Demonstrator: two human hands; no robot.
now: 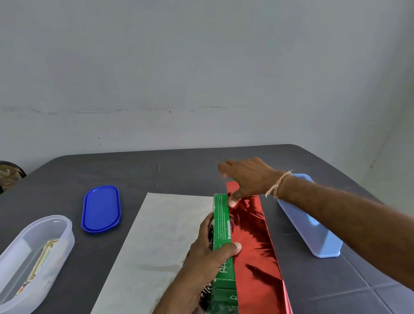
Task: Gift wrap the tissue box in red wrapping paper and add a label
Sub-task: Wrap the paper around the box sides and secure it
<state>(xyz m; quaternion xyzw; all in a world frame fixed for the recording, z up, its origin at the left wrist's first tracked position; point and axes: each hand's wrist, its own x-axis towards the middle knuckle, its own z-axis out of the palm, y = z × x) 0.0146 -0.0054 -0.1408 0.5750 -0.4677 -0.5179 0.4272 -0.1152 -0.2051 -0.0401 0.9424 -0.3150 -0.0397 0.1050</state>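
A green tissue box [221, 231] stands on its long edge on the wrapping paper, whose white back [152, 236] spreads to the left. The shiny red side [254, 246] is folded up against the box's right face. My left hand [208, 257] grips the box from the left, thumb over its top edge onto the red paper. My right hand [245, 178] reaches across at the box's far end, its thumb pressing the red paper against the box's top edge.
A clear oval container [5, 301] holding a label card [40, 264] sits at the left, its blue lid [100, 208] beside it. A light blue tape dispenser [308, 223] lies right of the paper. The grey table meets a wall behind.
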